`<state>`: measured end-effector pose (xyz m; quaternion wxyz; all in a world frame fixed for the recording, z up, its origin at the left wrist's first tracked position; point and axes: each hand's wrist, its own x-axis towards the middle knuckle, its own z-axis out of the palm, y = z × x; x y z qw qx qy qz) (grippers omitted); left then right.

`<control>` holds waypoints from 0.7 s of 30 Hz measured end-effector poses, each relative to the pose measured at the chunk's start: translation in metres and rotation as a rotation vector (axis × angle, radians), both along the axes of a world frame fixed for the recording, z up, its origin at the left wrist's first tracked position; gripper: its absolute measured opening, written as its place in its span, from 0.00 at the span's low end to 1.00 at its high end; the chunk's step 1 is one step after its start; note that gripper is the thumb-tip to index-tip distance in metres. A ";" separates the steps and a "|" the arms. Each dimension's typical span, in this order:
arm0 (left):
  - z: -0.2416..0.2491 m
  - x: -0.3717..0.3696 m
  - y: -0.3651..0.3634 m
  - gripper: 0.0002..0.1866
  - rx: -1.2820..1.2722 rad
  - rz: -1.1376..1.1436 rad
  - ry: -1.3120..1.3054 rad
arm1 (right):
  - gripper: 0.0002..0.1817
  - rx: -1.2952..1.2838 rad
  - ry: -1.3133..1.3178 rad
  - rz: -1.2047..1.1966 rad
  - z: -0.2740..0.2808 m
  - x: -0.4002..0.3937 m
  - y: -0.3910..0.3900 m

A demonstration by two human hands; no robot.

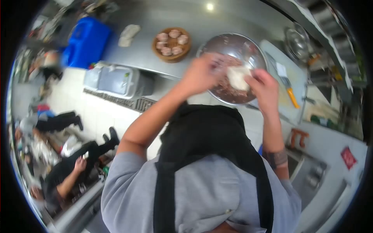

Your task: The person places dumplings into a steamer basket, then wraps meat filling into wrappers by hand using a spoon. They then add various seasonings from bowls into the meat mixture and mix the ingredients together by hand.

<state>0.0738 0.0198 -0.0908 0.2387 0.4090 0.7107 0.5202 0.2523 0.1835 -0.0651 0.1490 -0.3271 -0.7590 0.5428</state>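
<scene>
My right hand [264, 86] pinches a thin white dough wrapper [238, 77] by its edge, over a steel mixing bowl [258, 62]. Reddish minced meat filling [223, 83] lies in the bowl beneath the wrapper. On the wrapper's other side is my left hand [204, 73], above the bowl's left rim, its fingers smeared by motion. Whether that hand holds anything does not show. To the left of the bowl, a round bamboo steamer [171, 59] carries several open-topped meat dumplings [175, 33] on the steel counter [143, 58].
Right of the bowl, a cutting board [297, 79] bears an orange-handled blade [292, 97]. A crumpled white cloth [129, 35] and a blue container [85, 42] are at the left. Below the counter stands a grey bin [134, 83]. Another person [74, 171] is at lower left.
</scene>
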 end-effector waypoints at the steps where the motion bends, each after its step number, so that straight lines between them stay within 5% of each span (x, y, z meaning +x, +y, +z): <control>1: -0.005 -0.011 -0.011 0.18 0.045 0.064 -0.061 | 0.10 -0.044 -0.010 -0.008 0.004 -0.012 -0.006; 3: -0.005 -0.022 -0.027 0.14 0.015 0.187 -0.209 | 0.09 -0.085 0.025 -0.039 0.009 -0.038 -0.012; 7: -0.016 -0.021 -0.036 0.10 -0.030 -0.002 -0.290 | 0.07 -0.116 0.225 -0.060 0.020 -0.069 -0.032; 11: -0.017 -0.011 -0.014 0.14 -0.041 0.045 -0.247 | 0.09 0.177 0.067 0.244 0.046 -0.065 -0.056; 16: -0.054 -0.009 0.006 0.19 0.137 0.093 -0.288 | 0.08 -0.167 0.239 0.186 0.053 -0.032 -0.039; 21: -0.052 -0.002 0.003 0.20 0.248 0.045 -0.034 | 0.10 -0.331 0.058 -0.077 0.026 -0.022 -0.017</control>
